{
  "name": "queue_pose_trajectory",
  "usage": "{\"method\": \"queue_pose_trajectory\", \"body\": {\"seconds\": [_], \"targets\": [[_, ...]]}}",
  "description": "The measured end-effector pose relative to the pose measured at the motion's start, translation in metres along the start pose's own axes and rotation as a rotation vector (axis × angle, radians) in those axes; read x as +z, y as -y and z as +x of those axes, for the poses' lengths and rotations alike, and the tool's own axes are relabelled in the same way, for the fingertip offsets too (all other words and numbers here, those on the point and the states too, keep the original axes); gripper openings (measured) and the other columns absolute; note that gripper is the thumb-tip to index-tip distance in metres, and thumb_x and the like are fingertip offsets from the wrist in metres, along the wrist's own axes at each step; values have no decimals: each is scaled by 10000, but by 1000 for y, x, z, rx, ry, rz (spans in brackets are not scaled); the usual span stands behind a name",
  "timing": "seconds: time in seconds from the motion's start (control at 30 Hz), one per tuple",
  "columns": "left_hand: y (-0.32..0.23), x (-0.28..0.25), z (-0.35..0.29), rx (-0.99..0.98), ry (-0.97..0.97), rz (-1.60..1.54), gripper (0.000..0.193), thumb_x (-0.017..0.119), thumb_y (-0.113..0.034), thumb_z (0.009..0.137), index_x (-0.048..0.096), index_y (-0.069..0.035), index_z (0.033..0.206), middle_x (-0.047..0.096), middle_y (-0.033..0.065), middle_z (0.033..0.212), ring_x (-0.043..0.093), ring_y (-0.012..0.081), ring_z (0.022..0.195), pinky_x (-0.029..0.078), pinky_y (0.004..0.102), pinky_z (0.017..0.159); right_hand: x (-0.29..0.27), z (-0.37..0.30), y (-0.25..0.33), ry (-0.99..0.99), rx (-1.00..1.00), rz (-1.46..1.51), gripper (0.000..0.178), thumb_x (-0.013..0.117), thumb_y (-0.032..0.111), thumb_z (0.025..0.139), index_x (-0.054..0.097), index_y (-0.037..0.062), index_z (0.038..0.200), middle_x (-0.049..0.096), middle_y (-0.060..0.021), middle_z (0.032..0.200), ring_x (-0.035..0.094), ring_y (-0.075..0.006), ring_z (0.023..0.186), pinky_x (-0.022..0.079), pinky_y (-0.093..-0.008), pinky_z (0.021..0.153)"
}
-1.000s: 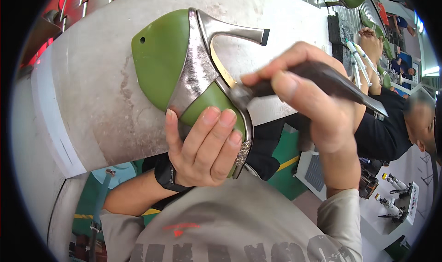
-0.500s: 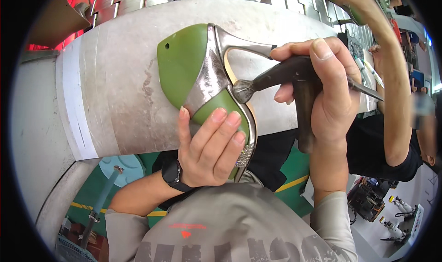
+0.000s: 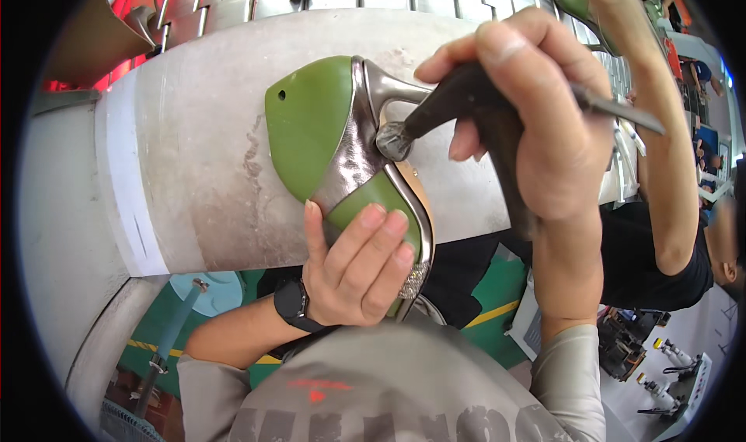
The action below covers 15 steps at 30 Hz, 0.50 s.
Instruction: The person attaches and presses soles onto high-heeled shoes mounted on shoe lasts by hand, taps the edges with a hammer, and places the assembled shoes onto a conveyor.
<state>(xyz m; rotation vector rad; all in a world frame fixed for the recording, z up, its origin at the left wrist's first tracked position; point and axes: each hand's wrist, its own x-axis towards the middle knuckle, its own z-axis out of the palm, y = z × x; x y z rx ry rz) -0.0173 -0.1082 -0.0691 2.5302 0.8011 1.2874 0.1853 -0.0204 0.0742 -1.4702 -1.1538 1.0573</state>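
At a grey, curved factory workbench (image 3: 194,170), a worker's left hand (image 3: 353,267), a black watch (image 3: 294,303) at its wrist, grips the toe end of a green-soled, silver high-heeled shoe (image 3: 326,139) turned sole-up, fingers spread flat across the sole. The right hand (image 3: 536,123) is clenched round a dark-handled brush (image 3: 447,108), whose bristle tip touches the shoe's metallic waist just beside the heel. The shoe lies over the bench's near edge, above the worker's grey shirt (image 3: 404,395). The step looks best served by short, light strokes kept to the silver band, the left hand pinning the shoe so it cannot rock, and the tip kept off the green sole. To the right, another person's bare arm (image 3: 660,154) reaches upward nearby.
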Motion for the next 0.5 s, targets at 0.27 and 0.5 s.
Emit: {"method": "queue_pose_trajectory", "body": {"seconds": [0.27,0.5], "targets": [[6,-40,26,-241,-2,-164,947,817,-344,908,321,88,1589,396,339,1611,471,479,1459,372,564,1205,-66,-39,-22,129,-481,-670,130,711,20,889,694,3,1017,758,-122,992,710,-181,695,528,-307,573],[50,-87,25,-988,-228,-1271,672,699,-335,1041,445,3,1563,645,196,1420,686,390,1226,573,556,1024,-84,-78,-25,46,-40,-535,485,788,142,876,694,70,1347,583,-191,1526,482,-332,1490,321,-465,1255]]}}
